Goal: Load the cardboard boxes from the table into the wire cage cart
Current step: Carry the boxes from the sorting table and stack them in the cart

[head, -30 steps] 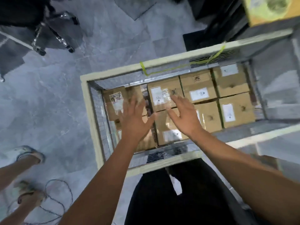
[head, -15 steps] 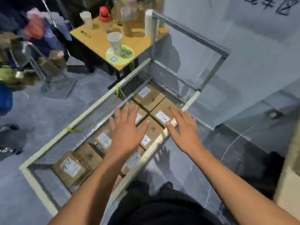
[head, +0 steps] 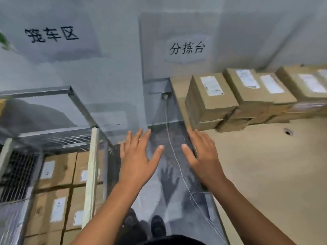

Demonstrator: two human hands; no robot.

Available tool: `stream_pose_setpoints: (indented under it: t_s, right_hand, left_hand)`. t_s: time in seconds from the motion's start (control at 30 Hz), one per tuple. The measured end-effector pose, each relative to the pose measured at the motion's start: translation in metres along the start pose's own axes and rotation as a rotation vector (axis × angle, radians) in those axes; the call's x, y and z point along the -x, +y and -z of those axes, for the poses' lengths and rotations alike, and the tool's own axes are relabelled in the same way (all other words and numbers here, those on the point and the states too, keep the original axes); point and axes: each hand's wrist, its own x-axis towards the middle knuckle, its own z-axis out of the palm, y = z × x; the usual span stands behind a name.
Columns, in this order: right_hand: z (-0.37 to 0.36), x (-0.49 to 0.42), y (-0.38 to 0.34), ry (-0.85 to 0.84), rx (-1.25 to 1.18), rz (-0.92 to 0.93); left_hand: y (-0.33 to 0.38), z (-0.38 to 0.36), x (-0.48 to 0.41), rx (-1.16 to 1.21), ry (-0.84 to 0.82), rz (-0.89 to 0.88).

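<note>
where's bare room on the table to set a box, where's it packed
Bare: the tabletop between the stacked cardboard boxes and its near edge, right of the right hand. Crowded: the table's far end and the wire cage cart.

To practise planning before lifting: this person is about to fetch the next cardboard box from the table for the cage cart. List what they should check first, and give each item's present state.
1. Left hand free: ok, open and empty.
2. Right hand free: ok, open and empty.
3. Cardboard boxes waiting: ok, a stack stands at the far side of the table.
4. Room in the wire cage cart: cannot tell, loaded boxes fill the part that shows.
5. Walking path: not ok, a thin cable trails over the floor between cart and table.
</note>
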Motion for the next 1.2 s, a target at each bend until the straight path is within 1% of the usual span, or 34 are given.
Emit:
stream_pose_setpoints:
  t_s: [0.17,0.33,0.47,0.57,0.7,0.9,1.0,1.1,1.2]
  right_hand:
    - [0.035,0.001,0.045,0.121,-0.002,-0.187]
    - [0.048,-0.017,0.052,0.215,-0.044,-0.292]
    - [0.062,-0.043,0.046,0.296,-0.046,-0.328]
    - [0.068,-0.066,0.045,0.332,-0.022,-0.335]
    - [0.074,-0.095,0.053,0.338,0.013,-0.338]
    - [0.085,-0.140,0.089,0.280,0.035,-0.287]
    - [0.093,-0.166,0.107,0.234,-0.040,-0.272]
    - [0.101,-0.190,0.130,0.188,-0.038,-0.203]
    - [0.109,-0.213,0.154,0.143,-0.033,-0.167]
  left_hand:
    - [0.042,-0.039,-0.049,0.023,-0.162,-0.158]
    - [0.064,-0.064,-0.107,0.109,-0.300,-0.235]
    - [0.080,-0.078,-0.156,0.145,-0.376,-0.245]
    - [0.091,-0.091,-0.187,0.277,-0.432,-0.219]
    - [0.110,-0.111,-0.213,0.329,-0.439,-0.179]
    - [0.137,-0.153,-0.241,0.400,-0.500,0.034]
    - [0.149,-0.172,-0.253,0.395,-0.495,0.128]
    - [0.158,-0.190,-0.258,0.440,-0.423,0.156]
    - [0.165,-0.203,-0.256,0.485,-0.297,0.145]
